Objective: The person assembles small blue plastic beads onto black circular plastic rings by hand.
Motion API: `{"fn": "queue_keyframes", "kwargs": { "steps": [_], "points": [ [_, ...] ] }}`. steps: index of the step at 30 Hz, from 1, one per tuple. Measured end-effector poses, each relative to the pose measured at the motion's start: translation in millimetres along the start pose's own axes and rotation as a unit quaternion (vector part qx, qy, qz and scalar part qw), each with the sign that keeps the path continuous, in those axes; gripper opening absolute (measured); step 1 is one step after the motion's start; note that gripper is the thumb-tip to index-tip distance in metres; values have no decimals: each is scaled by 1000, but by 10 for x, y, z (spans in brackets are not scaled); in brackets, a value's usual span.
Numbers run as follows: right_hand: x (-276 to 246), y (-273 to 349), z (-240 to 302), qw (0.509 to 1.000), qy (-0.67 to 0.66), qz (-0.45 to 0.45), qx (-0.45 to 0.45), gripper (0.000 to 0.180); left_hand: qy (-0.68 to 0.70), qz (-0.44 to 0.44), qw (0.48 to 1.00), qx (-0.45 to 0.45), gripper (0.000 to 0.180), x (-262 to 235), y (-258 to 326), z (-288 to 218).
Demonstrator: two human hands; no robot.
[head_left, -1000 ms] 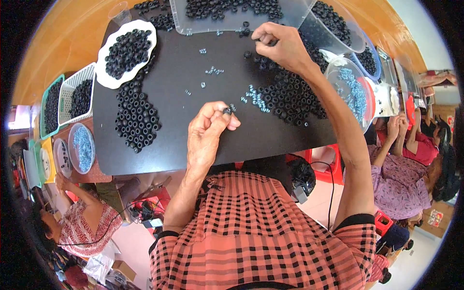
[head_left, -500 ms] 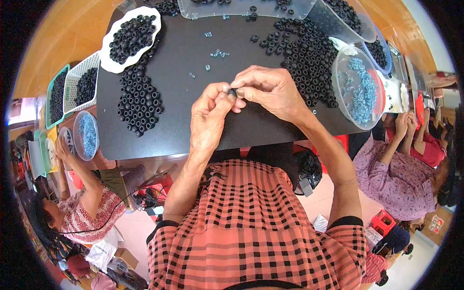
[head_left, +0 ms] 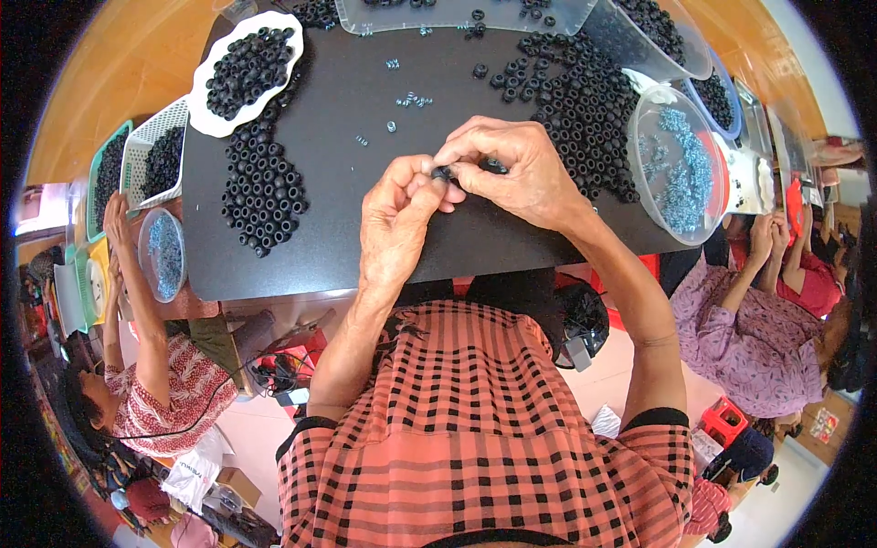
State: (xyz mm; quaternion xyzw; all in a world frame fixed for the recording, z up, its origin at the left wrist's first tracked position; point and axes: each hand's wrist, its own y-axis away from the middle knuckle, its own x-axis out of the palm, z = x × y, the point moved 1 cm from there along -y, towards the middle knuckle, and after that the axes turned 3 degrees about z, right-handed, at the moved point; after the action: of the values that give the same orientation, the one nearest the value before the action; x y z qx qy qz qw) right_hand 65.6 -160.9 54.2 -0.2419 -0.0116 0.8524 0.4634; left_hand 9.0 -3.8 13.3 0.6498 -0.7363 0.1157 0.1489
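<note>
My left hand [head_left: 395, 205] pinches a small black round part [head_left: 441, 173] between thumb and fingers, over the near middle of the dark table [head_left: 365, 237]. From the right, the thumb and forefinger of my right hand [head_left: 525, 173] close in against that same part. A second black piece [head_left: 494, 165] shows in the curl of my right fingers. What lies exactly between the fingertips is partly hidden. Just beyond my hands are several tiny metal springs [head_left: 414, 100]. Loose black round parts with holes lie in a left pile [head_left: 263, 192] and a larger right pile [head_left: 580, 119].
A white scalloped plate [head_left: 203, 117] of black parts stands at the far left. At the right edge is a clear round tub [head_left: 647, 187] of bluish springs. A clear bin [head_left: 365, 20] lies at the back. Another person's arms [head_left: 137, 265] work at left; co-workers sit at right.
My right fingers have shifted slightly, and a black piece now shows within their curl. My left hand stays nearly still. The co-worker's hands at left have moved farther away, toward the baskets.
</note>
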Motion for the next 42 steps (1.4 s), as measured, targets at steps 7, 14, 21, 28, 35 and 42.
{"fn": "queue_keyframes", "kwargs": {
  "steps": [7, 14, 21, 28, 35, 42],
  "points": [
    [25, 5, 36, 999, 40, -1, -36, 16, -4, 10, 1000, 21, 14, -3, -5, 16],
    [166, 71, -123, 958, -254, -55, 120, 15, 2, -5, 1000, 17, 13, 3, -26, -6],
    [69, -1, -17, 996, 36, -39, -70, 14, 3, 6, 1000, 20, 13, -19, -17, 19],
    [215, 85, -101, 961, -254, -71, 84, 14, 39, 10, 999, 19, 13, 8, -35, 9],
    [152, 35, -83, 996, -52, -56, -42, 11, 4, 11, 1000, 28, 14, -14, -11, -6],
    [246, 92, -161, 987, -134, -88, 17, 24, 113, 9, 993, 15, 14, -18, -53, 14]
  ]
}}
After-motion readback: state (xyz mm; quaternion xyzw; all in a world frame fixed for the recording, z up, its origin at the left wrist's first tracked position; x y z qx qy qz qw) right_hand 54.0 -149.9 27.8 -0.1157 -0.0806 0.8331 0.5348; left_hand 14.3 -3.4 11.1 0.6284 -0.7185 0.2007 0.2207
